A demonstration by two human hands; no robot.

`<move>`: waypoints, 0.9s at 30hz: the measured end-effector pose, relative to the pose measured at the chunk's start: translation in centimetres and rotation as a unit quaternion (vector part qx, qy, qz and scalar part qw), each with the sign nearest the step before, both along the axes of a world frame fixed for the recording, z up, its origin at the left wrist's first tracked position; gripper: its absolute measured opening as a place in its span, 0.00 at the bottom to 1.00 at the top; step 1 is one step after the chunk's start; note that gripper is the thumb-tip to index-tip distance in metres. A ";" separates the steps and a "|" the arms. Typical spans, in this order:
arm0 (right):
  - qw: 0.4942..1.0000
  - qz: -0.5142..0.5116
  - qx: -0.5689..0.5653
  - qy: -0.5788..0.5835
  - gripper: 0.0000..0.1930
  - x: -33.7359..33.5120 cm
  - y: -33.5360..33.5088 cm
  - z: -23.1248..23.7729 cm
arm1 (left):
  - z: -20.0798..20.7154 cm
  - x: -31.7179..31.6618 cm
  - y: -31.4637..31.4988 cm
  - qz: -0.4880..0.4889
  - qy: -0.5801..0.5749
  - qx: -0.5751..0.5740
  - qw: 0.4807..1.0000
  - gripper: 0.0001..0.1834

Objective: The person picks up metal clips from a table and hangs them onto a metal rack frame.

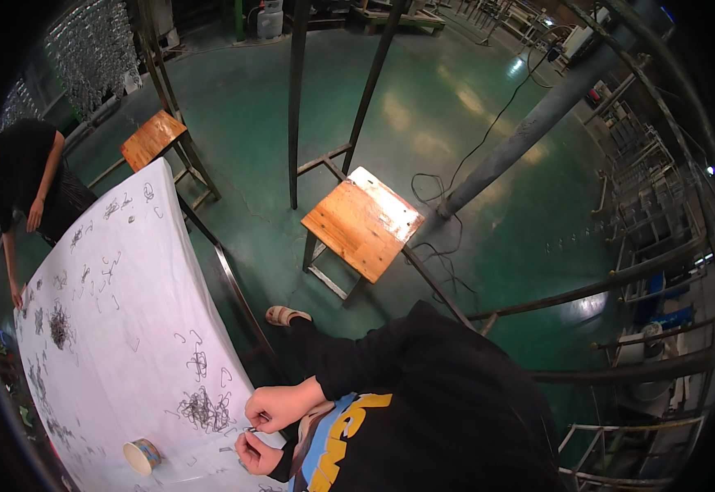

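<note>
My right hand [270,408] and my left hand [257,453] are close together at the near edge of the white-covered table [156,328]. Both have their fingers pinched around a small dark wire hook [251,429], whose full shape is hidden by the fingers. Just beyond them lies a tangled pile of dark wire hooks [204,410], with a few loose hooks [199,361] above it. A paper cup [142,457] with a patterned side stands on the cloth, its mouth tilted toward the view.
More hook clusters [60,326] are spread over the table. At the far left another person [29,176] reaches onto the cloth. A wooden stool [363,223] stands beside the table, a second stool [155,139] farther off. A grey post [529,131] and cables [447,258] are on the green floor.
</note>
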State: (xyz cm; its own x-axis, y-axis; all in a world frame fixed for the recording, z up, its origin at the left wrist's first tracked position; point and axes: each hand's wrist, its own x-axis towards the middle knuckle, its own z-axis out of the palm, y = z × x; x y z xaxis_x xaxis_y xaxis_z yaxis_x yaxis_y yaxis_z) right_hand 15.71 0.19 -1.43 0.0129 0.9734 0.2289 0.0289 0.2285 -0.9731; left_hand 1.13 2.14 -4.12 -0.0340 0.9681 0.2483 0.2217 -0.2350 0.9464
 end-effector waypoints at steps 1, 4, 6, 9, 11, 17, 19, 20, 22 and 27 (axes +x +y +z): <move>1.000 -0.009 0.006 0.003 0.04 -0.1 0.1 -0.1 | 0.0 0.0 0.2 -0.008 0.007 0.012 1.000 0.05; 1.000 -0.017 -0.008 -0.002 0.05 -0.3 0.0 0.5 | 0.1 0.1 0.1 -0.015 0.014 0.025 0.999 0.05; 1.000 -0.026 -0.011 0.003 0.05 -0.5 0.1 0.4 | 0.3 0.3 0.1 0.000 0.020 0.035 0.999 0.05; 0.999 -0.034 -0.018 0.008 0.06 -0.8 -0.1 0.7 | -0.2 -0.1 0.2 -0.017 0.001 0.043 0.999 0.06; 0.999 -0.042 -0.004 0.006 0.06 -1.0 -0.2 0.6 | 0.0 -0.2 0.0 -0.012 0.013 0.055 0.998 0.05; 0.999 -0.043 -0.012 0.032 0.05 -0.9 -0.5 1.1 | 0.3 0.1 -0.6 0.025 0.015 0.057 0.998 0.05; 0.999 -0.023 -0.013 0.045 0.05 -0.9 -0.3 1.2 | 0.3 0.1 -0.7 0.050 0.003 0.048 0.998 0.05; 0.999 -0.026 0.005 0.036 0.05 -1.0 0.0 1.2 | 0.0 -0.2 -0.7 0.067 -0.010 0.050 0.996 0.05; 0.999 -0.020 0.033 0.035 0.04 -1.3 0.4 0.5 | -1.5 -0.9 -0.9 0.080 -0.018 0.046 0.996 0.05; 0.999 0.022 -0.041 -0.002 0.05 -1.5 0.7 1.6 | 2.0 -0.8 -0.9 0.031 0.064 0.136 0.988 0.04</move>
State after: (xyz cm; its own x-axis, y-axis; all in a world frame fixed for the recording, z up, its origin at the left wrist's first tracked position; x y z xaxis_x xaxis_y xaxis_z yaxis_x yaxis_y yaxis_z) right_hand 14.17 0.88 0.16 -0.0311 0.9885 0.1481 0.0255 0.1490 -0.9885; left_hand 0.33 1.28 -2.14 -0.0439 0.8617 0.5056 0.3570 -0.4591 0.8135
